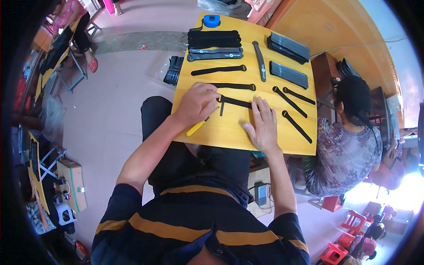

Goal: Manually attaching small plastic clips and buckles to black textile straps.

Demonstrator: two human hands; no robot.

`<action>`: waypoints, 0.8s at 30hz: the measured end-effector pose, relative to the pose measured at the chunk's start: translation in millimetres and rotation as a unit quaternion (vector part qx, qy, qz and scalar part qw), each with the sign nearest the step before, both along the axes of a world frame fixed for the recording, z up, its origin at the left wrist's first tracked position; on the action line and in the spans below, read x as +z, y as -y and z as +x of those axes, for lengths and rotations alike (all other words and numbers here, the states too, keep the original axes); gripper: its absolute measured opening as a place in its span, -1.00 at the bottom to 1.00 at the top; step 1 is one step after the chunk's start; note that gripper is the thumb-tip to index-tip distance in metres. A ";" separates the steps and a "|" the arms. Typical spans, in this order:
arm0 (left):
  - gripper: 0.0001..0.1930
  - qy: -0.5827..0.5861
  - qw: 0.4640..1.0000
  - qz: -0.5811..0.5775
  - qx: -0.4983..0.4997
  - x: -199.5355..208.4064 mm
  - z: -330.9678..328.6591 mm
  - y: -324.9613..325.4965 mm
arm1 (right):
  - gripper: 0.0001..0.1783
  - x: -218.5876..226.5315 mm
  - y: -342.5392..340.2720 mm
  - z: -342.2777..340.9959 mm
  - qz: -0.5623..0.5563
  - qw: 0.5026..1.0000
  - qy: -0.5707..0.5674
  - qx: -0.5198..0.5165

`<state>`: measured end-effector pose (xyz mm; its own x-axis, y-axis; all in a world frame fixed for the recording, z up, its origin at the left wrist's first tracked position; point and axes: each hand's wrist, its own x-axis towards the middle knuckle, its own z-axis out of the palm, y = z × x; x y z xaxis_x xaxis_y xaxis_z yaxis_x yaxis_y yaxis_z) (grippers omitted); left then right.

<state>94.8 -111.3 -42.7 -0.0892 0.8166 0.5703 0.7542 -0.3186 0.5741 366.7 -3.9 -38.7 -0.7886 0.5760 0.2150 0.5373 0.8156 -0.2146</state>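
Observation:
A black strap point(237, 102) lies across the yellow tabletop in front of me, between my two hands. At its left end, the curled fingers and thumb of my left hand point(195, 105) are closed; the exact pinch is partly hidden. My right hand point(265, 128) rests flat, fingers stretched out, its fingertips over the strap's right end. Beside my left thumb, a slim yellow-handled tool point(196, 127) lies slanted on the table. Just below the strap is a short dark strip point(221, 109). Another strap with an end loop point(236, 86) lies a little farther off.
Several single straps point(297, 127) lie to the right. Stacked straps point(214, 39) and a blue tape measure point(212, 20) sit at the far left, bundled strips point(289, 74) at the far right. A person point(346, 137) sits close by the table's right edge.

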 end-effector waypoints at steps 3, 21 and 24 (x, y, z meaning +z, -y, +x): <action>-0.75 -0.019 0.998 -0.052 0.044 18.7 7.8 25.5 | -0.15 -7.3 5.8 3.7 -0.012 0.999 0.044 -0.015; -0.82 -0.163 0.958 -0.150 0.182 22.1 -65.2 0.4 | -0.30 -30.6 -13.9 26.4 0.006 0.987 -0.097 -0.126; -0.83 -0.195 0.954 -0.141 0.177 8.8 -88.7 -37.2 | -0.32 -30.2 -13.8 25.0 -0.008 0.984 -0.117 -0.133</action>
